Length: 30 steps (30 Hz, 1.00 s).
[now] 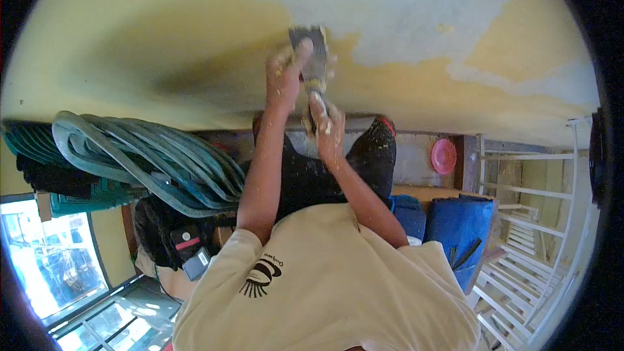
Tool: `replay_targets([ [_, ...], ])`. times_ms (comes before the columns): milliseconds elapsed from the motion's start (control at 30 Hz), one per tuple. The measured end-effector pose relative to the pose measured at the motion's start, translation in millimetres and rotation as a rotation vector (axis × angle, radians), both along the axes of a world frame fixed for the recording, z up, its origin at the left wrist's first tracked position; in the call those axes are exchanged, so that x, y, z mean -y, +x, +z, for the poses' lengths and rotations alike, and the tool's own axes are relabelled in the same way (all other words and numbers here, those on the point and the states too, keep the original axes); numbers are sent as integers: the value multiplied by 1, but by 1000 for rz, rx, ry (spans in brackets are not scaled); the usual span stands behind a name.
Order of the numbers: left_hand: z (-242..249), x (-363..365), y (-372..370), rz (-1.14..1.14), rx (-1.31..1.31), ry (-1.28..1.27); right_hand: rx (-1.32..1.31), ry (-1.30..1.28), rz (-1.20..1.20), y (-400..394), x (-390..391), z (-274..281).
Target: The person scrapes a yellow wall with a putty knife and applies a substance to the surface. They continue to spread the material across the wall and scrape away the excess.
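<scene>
A scraper (314,58) with a wide, dirty blade is held up close to the yellow wall (214,32). My left hand (284,81) is closed around the blade, with the thumb on its face and fingertips showing past the far edge. Lower down, my right hand (330,131) wraps the handle, its thumb lying along it. Yellowish crumbs and dust stick to both hands and forearms. Beyond the blade, the wall has a large bare pale patch (416,13) with ragged yellow paint edges.
Stacked green plastic chairs (149,159) stand close on my left. Black bags (159,231) lie behind them, near a bright window (55,253). A pink plastic dish (444,156), blue bags (458,227) and a white metal rack (530,188) are on my right.
</scene>
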<state>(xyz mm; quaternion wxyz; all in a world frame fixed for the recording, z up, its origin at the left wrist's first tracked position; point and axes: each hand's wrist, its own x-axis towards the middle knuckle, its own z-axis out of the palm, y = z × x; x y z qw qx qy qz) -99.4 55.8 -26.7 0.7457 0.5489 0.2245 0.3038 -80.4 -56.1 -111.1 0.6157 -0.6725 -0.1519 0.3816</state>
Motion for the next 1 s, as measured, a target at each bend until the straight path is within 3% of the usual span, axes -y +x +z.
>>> replay_targets([
  [67, -18, 6, 3, 52, 31, 31, 64, 42, 10, -1, -1, -12],
  [100, -10, 3, 2, 32, 17, 19, 224, 70, -19, -4, -3, -21],
  [167, 10, -1, -3, -2, -16, -17, 168, 128, -105, -12, -5, -17],
  [200, 7, 0, -4, -9, -14, -22, -41, 168, -159, -13, -8, 5],
  [267, 3, -4, -6, -28, 2, -1, -186, 161, -141, -9, -12, 16],
  [367, -18, -3, 0, 50, -5, 11, -25, 94, -28, -2, -6, 6],
  [500, 25, -11, -5, 13, 101, 10, 269, 85, -84, -6, -19, 16],
  [600, 32, -12, -10, 34, 22, -19, 147, 181, -81, -8, -20, 38],
  [667, 6, -10, -9, 25, 38, -42, -86, 202, -124, -14, -10, 41],
  [800, 4, -6, -4, 79, 97, -47, 104, 177, -107, -8, -10, 14],
  [933, 41, -17, -12, 32, 94, 6, 45, 223, -100, -10, -20, 51],
  [1000, 20, -18, -12, 44, 68, -27, 9, 270, -140, -14, -22, 38],
])
